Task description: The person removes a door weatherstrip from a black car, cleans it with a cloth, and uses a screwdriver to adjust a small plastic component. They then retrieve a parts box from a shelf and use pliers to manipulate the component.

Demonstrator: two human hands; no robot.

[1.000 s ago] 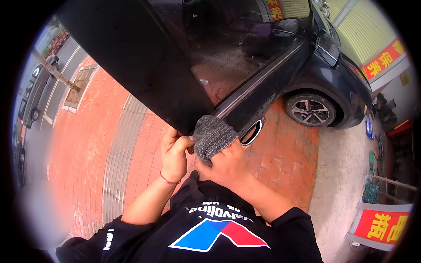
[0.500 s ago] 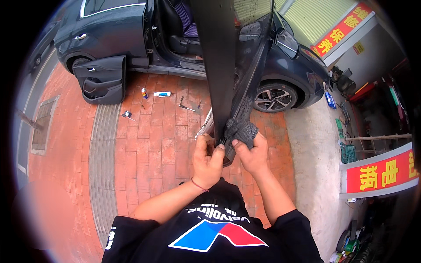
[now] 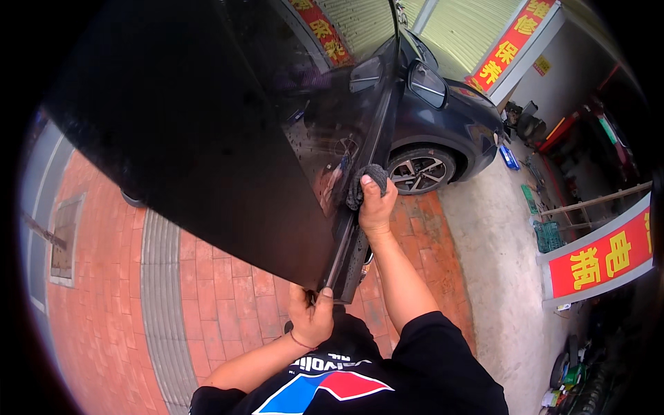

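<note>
An open dark car door (image 3: pixel 356 277) stands before me, its wet outer side to the right. Its broad black upper frame (image 3: pixel 173 131) fills much of the left, beside window glass (image 3: pixel 311 131) dotted with drops and reflections. My right hand (image 3: pixel 377 204) is closed round a dark grey cloth (image 3: pixel 373 178), pressed against the strip along the window's lower edge. Nearer to me, my left hand (image 3: pixel 312 319) grips the door's end edge, thumb on top. Its other fingers are partly hidden behind the frame.
Beyond the door are the car's side mirror (image 3: pixel 427 83) and front wheel (image 3: pixel 420 171). Red brick paving (image 3: pixel 221 283) lies below, with grey concrete (image 3: pixel 477 256) to the right. Baskets, tools and a red banner (image 3: pixel 602 263) line the far right.
The door's frame and glass now spread across the left, covering the floor tools and detached door trim. My right hand has moved the cloth farther along the window edge; my left hand is lower.
</note>
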